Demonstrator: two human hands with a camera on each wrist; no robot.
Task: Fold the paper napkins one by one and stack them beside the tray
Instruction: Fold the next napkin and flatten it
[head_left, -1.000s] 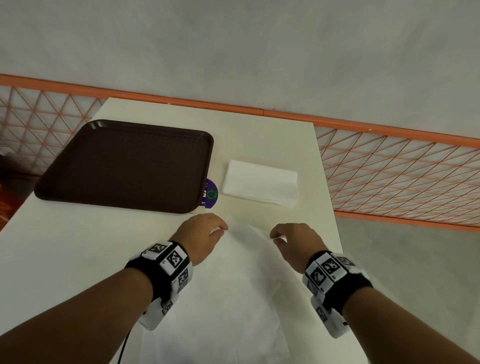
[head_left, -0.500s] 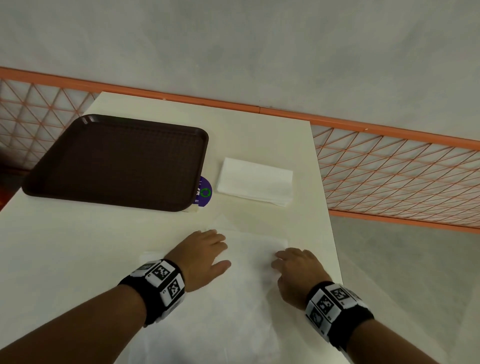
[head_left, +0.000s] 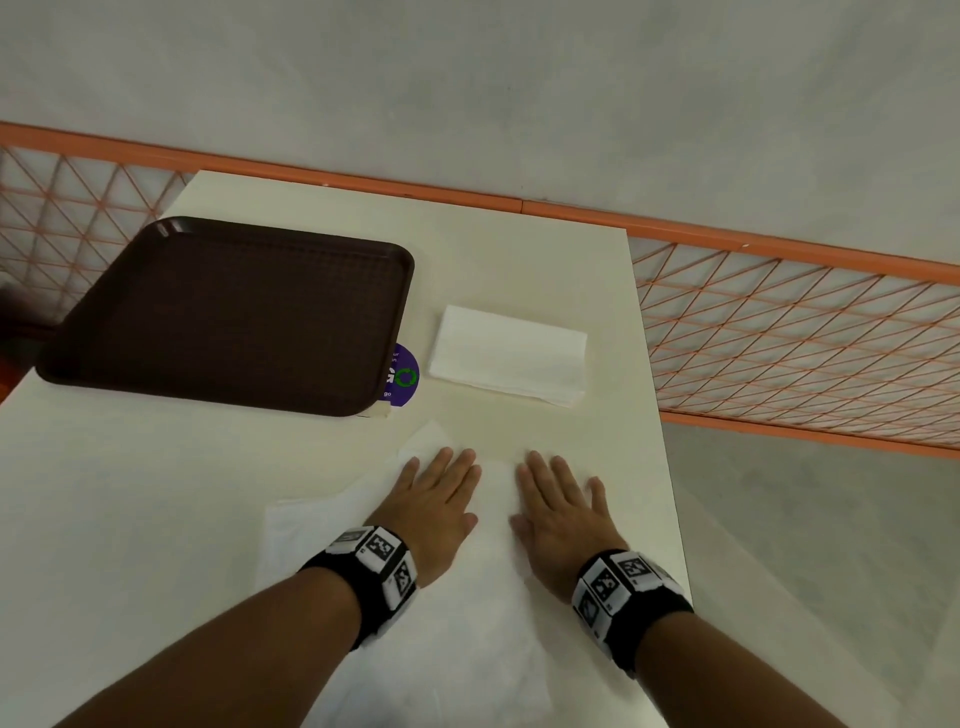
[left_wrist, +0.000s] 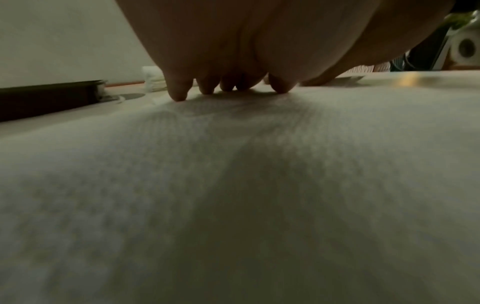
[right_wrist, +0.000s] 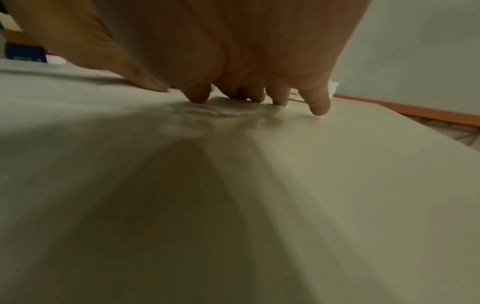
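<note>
1. The brown tray was seen at the far left of the cream table, with a purple sticker half hidden under its near right corner
2. The left hand was laid flat, fingers straight and grasping nothing, on the unfolded paper napkin; a loose corner was left projecting beyond it toward the tray
3. The napkin was spread directly under both palms, its long axis judged to run from the fingertips back toward the person, so a fold was likely to be made along or across that line
4. The right hand was likewise pressed flat and released, just beside the left, neither hand judged nearer
5. The stack of folded napkins was placed beyond the fingertips, just right of the tray, slightly closer to the right hand
</note>
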